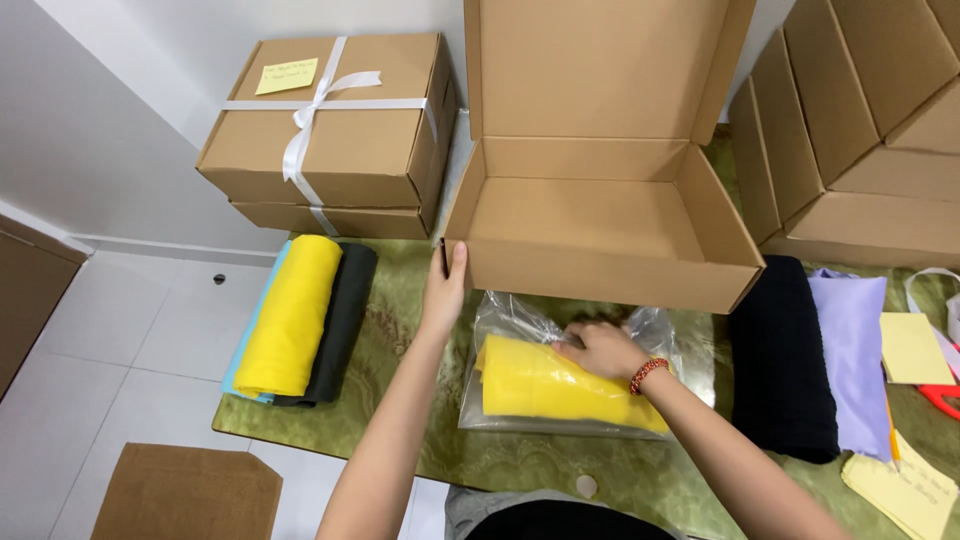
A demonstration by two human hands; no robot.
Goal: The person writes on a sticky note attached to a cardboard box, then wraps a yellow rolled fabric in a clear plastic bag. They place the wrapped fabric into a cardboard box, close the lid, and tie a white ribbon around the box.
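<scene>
An open brown cardboard box point(600, 270) with its lid raised stands in front of me on a green patterned table point(400, 330). My left hand point(445, 285) grips the box's near left corner. Just in front of the box lies a clear plastic bag point(520, 325) with a folded yellow cloth point(540, 385) inside. My right hand point(600, 350), with a red bead bracelet at the wrist, presses flat on top of that bag.
Two stacked brown boxes tied with white ribbon point(335, 130) sit at the back left. Rolled yellow point(290, 315), dark and blue cloths lie at the left. Black point(780, 360) and lilac point(850, 345) cloths, yellow paper sheets point(912, 348), and more stacked boxes point(860, 120) are at the right.
</scene>
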